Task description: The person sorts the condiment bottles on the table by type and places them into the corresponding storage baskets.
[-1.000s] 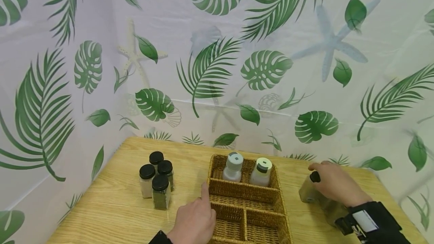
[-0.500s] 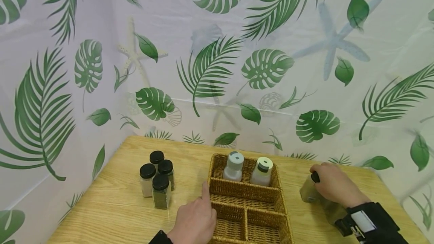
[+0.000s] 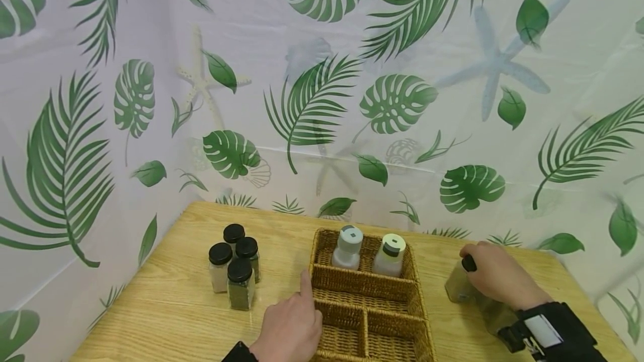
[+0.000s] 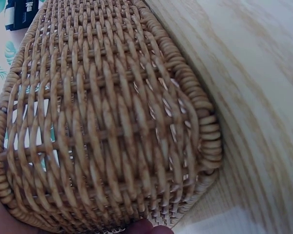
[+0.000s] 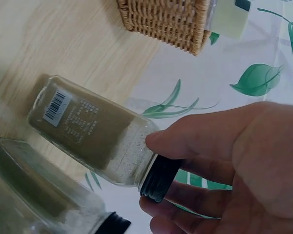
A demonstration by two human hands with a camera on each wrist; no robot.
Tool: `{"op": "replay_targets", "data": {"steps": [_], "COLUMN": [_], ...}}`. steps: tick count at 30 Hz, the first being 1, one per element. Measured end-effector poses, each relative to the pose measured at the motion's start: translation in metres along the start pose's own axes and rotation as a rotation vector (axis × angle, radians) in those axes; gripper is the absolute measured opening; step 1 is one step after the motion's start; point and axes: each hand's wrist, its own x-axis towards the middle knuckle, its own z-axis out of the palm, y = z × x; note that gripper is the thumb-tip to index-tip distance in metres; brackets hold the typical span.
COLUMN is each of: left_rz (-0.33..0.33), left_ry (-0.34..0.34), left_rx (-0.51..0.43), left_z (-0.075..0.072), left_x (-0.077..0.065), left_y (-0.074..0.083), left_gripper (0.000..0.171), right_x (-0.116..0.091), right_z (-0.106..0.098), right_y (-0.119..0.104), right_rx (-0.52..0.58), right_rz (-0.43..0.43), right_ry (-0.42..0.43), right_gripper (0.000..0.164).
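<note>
My right hand (image 3: 498, 275) holds a square glass spice jar (image 5: 88, 129) by its neck and black lid, the thumb on its shoulder. Brownish powder fills most of this jar, and a barcode label shows on its side. A second spice jar (image 5: 36, 187) with a black lid stands close beside it. My left hand (image 3: 292, 323) grips the left side of a woven basket (image 3: 364, 284), index finger stretched along the wall. In the left wrist view the basket's weave (image 4: 102, 117) fills most of the picture, and fingertips (image 4: 139, 227) show at the bottom edge.
Two white bottles stand in the basket's back compartment, one with a pale blue cap (image 3: 351, 234), one with a yellow-green cap (image 3: 394, 242). Several black-lidded spice jars (image 3: 240, 289) cluster on the wooden table (image 3: 166, 300) to the left. A leaf-print cloth (image 3: 327, 183) hangs behind.
</note>
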Motion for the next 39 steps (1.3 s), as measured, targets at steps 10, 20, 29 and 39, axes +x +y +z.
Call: {"op": "replay_targets", "data": {"steps": [10,20,29,39], "left_rz": [0.007,0.02,0.04,0.032], "left_ry": [-0.014,0.001,-0.006,-0.021], "left_rx": [-0.011,0.038,0.029,0.002], "left_z": [0.0,0.0,-0.001,0.0], "left_x": [0.0,0.0,-0.002,-0.001], "left_y": [0.0,0.0,-0.001,-0.001], "left_gripper": [0.07,0.07,0.07,0.068], "right_x": [-0.007,-0.014,-0.018,-0.022], "right_z": [-0.015,-0.036,-0.061,-0.078], "right_y": [-0.012,-0.035,-0.064,-0.098], "right_rx": [0.001,0.013,0.02,0.03], "right_rz": [-0.026,-0.073,-0.114,-0.178], "right_ry": [0.055,0.101,0.131,0.171], "right_gripper": [0.034,0.038,0.036,0.036]}}
